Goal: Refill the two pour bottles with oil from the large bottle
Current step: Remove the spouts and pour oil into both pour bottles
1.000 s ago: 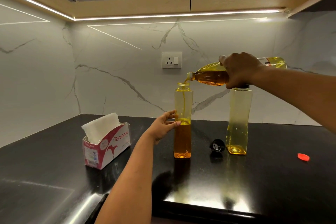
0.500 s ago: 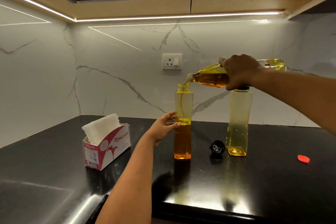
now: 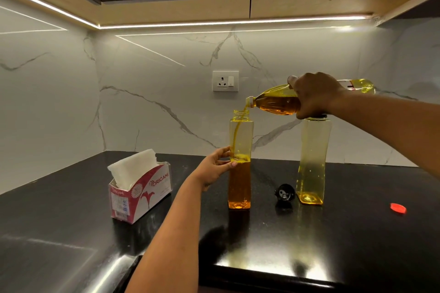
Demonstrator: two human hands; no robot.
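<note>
The right hand (image 3: 314,95) grips the large bottle (image 3: 276,102) tipped nearly level, its mouth just above the open neck of the left pour bottle (image 3: 240,173), and a thin stream of oil runs down inside, which is about half full. The left hand (image 3: 214,169) holds that bottle at mid-height on the black bench (image 3: 357,233). To its right stand a black cap (image 3: 284,192), the second pour bottle (image 3: 312,162), nearly empty, and a red cap (image 3: 398,208); a tissue box (image 3: 140,195) sits to the left.

The left hand (image 3: 215,166) reaches forward, fingers curled lightly around something upright. The right hand (image 3: 314,95), arm extended leftward, grips overhand, raised higher.
</note>
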